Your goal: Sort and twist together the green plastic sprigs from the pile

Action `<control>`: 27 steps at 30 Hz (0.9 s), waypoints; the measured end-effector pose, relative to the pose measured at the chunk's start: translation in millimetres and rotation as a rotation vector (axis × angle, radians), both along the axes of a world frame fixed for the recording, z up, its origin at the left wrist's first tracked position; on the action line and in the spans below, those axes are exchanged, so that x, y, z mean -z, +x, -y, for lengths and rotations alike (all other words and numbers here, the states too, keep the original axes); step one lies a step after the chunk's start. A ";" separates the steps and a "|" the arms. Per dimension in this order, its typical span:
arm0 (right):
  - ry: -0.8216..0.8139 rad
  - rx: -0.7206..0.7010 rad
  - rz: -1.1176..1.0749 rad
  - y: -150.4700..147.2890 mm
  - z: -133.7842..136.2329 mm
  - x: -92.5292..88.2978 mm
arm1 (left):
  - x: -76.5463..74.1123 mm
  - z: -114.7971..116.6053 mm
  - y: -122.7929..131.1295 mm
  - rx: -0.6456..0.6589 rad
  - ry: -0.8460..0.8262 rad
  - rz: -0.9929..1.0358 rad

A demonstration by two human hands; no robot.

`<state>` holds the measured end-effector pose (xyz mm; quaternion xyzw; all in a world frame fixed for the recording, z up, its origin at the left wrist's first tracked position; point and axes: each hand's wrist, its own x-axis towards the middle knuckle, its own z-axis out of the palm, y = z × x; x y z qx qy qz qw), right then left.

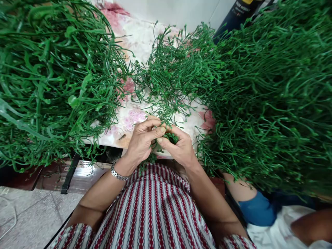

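A small bunch of thin green stems [172, 137] is held over the near edge of the table, low in the middle of the view, and is partly hidden by the fingers around it. By the right hand [180, 144] the bunch is kept within curled fingers, with the thumb laid along its near side. By the left hand [142, 139] stems are pinched between thumb and fingertips, so that the two hands are brought almost together, the thumb tips just beside each other; exactly which stems are gripped by which fingers cannot be told. Just beyond the fingers, a loose spread of stems [181, 74] with small bud-like tips is strewn across a floral cloth [141, 38]. The cloth is flanked by a tall left heap [52, 72] of thicker, curling greens and by a large right heap [272, 97] of fine stems. On the cloth, near the left hand, a small dark object [122, 137] is seen. Behind the right heap a dark bottle [237, 17] is leaned at a tilt near a white wall [166, 10]. A metal watch [119, 173] is worn on the left wrist, and a striped garment [155, 211] is worn by the person. At lower right, another person's blue clothing [258, 211] is partly shown.
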<state>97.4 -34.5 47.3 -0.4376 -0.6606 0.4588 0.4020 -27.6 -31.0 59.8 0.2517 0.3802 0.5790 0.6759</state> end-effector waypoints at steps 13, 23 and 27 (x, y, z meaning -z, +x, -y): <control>0.324 0.056 0.145 5.5 3.0 -3.0 | 10.5 6.5 -5.7 -0.086 0.240 -0.122; 0.557 0.012 0.382 9.1 6.2 3.7 | 15.8 11.3 -21.7 0.177 0.312 -0.419; 0.628 -0.031 0.559 15.5 4.3 3.3 | 6.8 6.4 -26.9 0.271 0.349 -0.741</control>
